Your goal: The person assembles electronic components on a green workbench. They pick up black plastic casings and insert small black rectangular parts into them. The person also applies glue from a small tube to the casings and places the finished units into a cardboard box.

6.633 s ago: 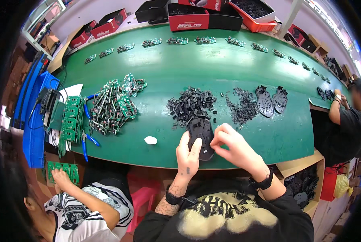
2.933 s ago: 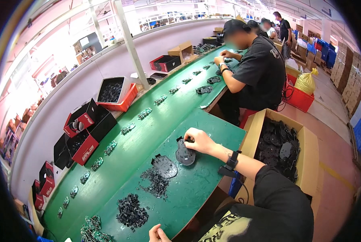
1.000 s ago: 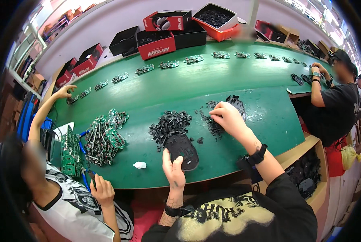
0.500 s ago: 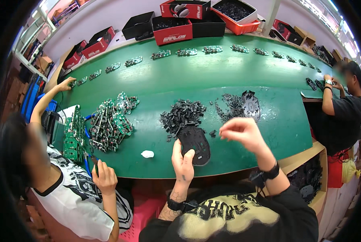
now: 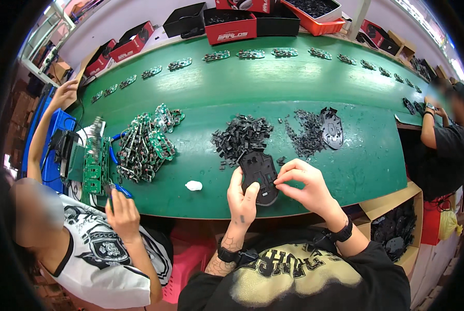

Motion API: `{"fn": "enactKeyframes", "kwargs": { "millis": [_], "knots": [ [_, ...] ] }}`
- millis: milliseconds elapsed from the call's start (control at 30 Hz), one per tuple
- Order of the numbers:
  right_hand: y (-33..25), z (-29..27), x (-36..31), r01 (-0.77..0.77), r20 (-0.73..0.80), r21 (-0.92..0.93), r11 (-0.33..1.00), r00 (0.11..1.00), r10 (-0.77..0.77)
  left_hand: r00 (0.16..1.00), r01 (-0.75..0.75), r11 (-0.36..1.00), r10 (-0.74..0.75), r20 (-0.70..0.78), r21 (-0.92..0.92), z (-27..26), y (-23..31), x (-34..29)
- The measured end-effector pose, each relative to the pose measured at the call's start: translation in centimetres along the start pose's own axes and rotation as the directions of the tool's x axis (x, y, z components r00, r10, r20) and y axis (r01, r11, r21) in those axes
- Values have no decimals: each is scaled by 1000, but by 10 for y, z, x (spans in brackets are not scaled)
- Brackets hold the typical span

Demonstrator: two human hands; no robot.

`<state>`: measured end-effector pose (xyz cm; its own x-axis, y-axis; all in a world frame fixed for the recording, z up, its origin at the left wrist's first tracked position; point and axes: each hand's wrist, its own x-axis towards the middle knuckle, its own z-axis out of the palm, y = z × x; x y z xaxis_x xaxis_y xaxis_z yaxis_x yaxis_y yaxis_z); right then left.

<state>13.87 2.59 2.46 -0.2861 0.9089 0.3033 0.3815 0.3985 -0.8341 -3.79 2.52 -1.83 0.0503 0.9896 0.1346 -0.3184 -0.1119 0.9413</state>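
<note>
My left hand (image 5: 244, 201) grips a dark plastic mouse base (image 5: 259, 176) by its left side, thumb over the inner face. At its right edge is my right hand (image 5: 308, 187), thumb and forefinger pinched together; whatever is between them is too small to make out. Just beyond the base lies a heap of small black plastic pieces (image 5: 241, 136). Farther right, finer black bits (image 5: 307, 136) are scattered beside a second mouse base (image 5: 332, 128), which lies on the green table (image 5: 216, 205). A tiny black part (image 5: 281, 161) sits near my right fingers.
Left of me are a white lump (image 5: 193, 185), piled green circuit boards (image 5: 143, 147) and a co-worker's hand (image 5: 122, 212) with a tool. Single boards (image 5: 251, 54) line the table's far side before red and black boxes (image 5: 231, 28). An open carton (image 5: 395, 228) stands at lower right.
My right hand has come down and left to the edge of the mouse base. The view has shifted slightly. The left co-worker's far hand has risen from the row of boards.
</note>
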Motion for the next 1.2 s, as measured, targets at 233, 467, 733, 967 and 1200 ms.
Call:
{"fn": "enactKeyframes", "kwargs": {
  "millis": [233,467,733,967,1200],
  "knots": [
    [4,-2,-2,5,13,29,1000,1000,-6,1000,-25,1000,24,9,12,0,-2,0],
    [4,2,-3,23,-10,-12,1000,1000,-23,999,-37,998,37,0,46,4,-1,0],
    [8,13,-4,6,34,-74,997,999,-3,1000,22,996,-23,17,88,-1,-5,-4],
    [15,0,1,-311,-80,376,873,928,365,998,56,998,-56,-12,-34,4,-2,1],
    [27,-9,11,-285,-192,-183,941,949,250,993,-5,986,-15,-114,-165,6,2,2]
  ]
}}
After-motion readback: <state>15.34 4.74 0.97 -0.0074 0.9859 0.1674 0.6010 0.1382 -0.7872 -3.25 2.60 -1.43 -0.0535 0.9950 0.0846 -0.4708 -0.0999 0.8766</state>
